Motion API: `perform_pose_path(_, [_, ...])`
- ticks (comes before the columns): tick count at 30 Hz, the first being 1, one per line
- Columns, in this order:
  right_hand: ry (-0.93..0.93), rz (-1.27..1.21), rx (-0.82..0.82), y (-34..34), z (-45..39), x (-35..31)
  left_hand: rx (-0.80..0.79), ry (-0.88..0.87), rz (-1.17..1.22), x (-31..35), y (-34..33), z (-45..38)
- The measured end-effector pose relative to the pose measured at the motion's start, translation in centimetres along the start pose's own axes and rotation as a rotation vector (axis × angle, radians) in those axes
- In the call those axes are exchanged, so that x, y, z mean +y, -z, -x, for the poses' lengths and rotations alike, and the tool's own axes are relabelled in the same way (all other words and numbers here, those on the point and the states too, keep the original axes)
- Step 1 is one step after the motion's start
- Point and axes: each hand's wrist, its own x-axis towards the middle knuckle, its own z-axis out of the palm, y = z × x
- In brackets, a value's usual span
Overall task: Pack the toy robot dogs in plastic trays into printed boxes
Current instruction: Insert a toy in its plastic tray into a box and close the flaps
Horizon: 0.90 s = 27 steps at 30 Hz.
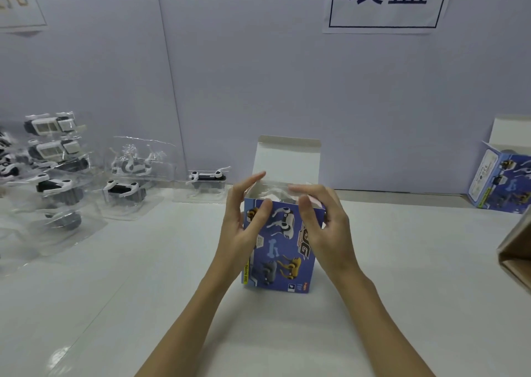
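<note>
A blue printed box stands upright at the middle of the white table, its white top flap raised at the back. Inside the open top a clear plastic tray with a toy dog shows faintly. My left hand is at the box's left top corner with straight fingers, its thumb against the front face. My right hand is at the right top corner, fingers loosely bent over the opening. Neither hand grips the box.
Several toy robot dogs in clear trays are stacked at the left, one more tray standing by the back wall. A second printed box stands open at far right. A brown carton edge juts in at right.
</note>
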Motion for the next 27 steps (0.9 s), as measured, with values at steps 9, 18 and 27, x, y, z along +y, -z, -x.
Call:
perform_pose_path(9, [-0.054, -0.096, 0.102, -1.8, -0.1, -0.8, 0.123, 0.048, -0.020, 0.4, 0.1, -0.7])
perform_pose_path(18, [-0.093, -0.096, 0.170, -1.8, 0.2, -0.7, 0.122, 0.080, 0.049, 0.7, 0.2, -0.8])
perform_pose_path(27, [0.129, 0.116, 0.228, -1.5, -1.1, 0.0, 0.088, 0.119, 0.132, 1.0, 0.9, -1.1])
